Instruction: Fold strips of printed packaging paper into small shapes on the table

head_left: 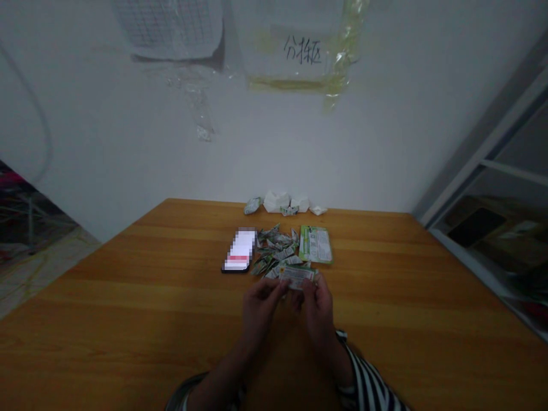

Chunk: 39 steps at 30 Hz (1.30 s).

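A green-and-white packet (315, 245) lies flat just right of the pile (276, 246) of folded printed pieces; whether it holds anything, I cannot tell. At the pile's near edge, the left hand (257, 307) and right hand (319, 308) pinch a printed strip (298, 276), its lettering too small to read. On the wall beyond the pile, a taped sheet (295, 63) bears handwritten 分拣区.

- Twelve o'clock: a handwritten sheet (302, 51) on the wall (363, 148) (its tape (286, 85) yellowish and shiny).
- Eleven o'clock: a gridded paper (171, 28).
- Three o'clock: a pale-framed shelf (514, 173).
- Between seven and eight: a phone (240, 249), screen lit.
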Tool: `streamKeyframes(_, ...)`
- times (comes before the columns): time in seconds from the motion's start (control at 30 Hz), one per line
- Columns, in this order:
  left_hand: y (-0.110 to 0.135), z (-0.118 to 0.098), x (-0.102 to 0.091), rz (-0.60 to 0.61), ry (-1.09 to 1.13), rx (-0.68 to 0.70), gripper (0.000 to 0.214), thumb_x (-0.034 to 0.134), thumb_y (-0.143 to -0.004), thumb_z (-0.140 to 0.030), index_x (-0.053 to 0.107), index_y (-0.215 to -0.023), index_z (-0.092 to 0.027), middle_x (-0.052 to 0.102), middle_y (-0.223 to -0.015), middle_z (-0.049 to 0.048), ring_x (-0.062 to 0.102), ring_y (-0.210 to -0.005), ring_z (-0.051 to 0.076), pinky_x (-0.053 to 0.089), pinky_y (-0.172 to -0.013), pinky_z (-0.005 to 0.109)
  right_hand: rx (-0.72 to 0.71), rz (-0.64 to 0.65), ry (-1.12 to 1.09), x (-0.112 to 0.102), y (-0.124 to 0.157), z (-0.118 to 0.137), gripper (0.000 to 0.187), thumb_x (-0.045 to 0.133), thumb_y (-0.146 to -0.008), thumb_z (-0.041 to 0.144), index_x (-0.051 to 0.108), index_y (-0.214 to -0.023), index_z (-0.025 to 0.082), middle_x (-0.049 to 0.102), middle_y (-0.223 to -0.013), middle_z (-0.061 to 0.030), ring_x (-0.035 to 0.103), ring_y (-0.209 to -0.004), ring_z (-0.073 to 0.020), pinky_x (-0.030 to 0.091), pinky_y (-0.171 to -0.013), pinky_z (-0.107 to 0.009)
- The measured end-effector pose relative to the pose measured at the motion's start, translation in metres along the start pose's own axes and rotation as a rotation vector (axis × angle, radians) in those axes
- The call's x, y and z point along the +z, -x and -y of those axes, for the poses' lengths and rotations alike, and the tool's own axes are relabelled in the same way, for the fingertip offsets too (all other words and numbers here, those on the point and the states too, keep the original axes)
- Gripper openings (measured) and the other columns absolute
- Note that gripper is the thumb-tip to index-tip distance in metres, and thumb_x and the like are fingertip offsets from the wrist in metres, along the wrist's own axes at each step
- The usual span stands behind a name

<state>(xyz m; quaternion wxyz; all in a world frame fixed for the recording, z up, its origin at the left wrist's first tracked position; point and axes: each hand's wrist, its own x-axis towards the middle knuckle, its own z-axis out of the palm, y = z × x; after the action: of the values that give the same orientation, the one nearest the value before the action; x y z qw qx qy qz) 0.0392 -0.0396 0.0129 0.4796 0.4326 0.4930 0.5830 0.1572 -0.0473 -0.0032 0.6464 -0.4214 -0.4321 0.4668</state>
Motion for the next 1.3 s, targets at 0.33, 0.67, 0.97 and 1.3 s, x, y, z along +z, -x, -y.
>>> streamKeyframes(0.33,-0.001,0.004,0.003,0.073,0.254,-0.135,0.025,0.08,-0.07,-0.032,0.063,-0.075,-0.014,0.073,-0.066,0.0009,0.065,-0.059,0.012,0.053,-0.062,0.022,0.005,0.034,-0.005,-0.004,-0.003,-0.002,0.028,0.057,-0.09,0.045,0.044,-0.08,0.023,0.057,-0.055,0.0059,0.052,-0.042,-0.0103,0.042,-0.042,-0.021)
streamKeyframes(0.67,0.003,0.005,0.004,0.047,0.294,-0.1,0.025,0.078,-0.073,-0.032,0.06,-0.073,-0.015,0.071,-0.06,-0.0006,0.067,-0.055,0.012,0.056,-0.06,0.023,-0.027,0.051,0.029,-0.004,0.0,-0.004,0.023,0.054,-0.092,0.042,0.047,-0.084,0.022,0.057,-0.059,0.0051,0.053,-0.047,-0.0107,0.044,-0.046,-0.022)
streamKeyframes(0.97,0.006,0.001,0.007,0.044,0.337,-0.092,0.03,0.079,-0.071,-0.031,0.052,-0.075,-0.018,0.072,-0.061,-0.0017,0.069,-0.055,0.014,0.058,-0.061,0.026,-0.076,0.066,0.017,-0.005,0.0,-0.006,0.024,0.056,-0.092,0.039,0.044,-0.079,0.023,0.056,-0.061,0.0054,0.052,-0.049,-0.0105,0.044,-0.048,-0.022)
streamKeyframes(1.3,0.006,-0.005,0.008,0.011,0.326,-0.134,0.04,0.079,-0.07,-0.032,0.054,-0.098,-0.018,0.076,-0.067,0.0003,0.072,-0.059,0.016,0.057,-0.062,0.026,-0.044,0.034,0.04,-0.002,0.002,-0.002,0.023,0.054,-0.092,0.044,0.047,-0.085,0.022,0.056,-0.059,0.0045,0.053,-0.049,-0.0123,0.045,-0.047,-0.024)
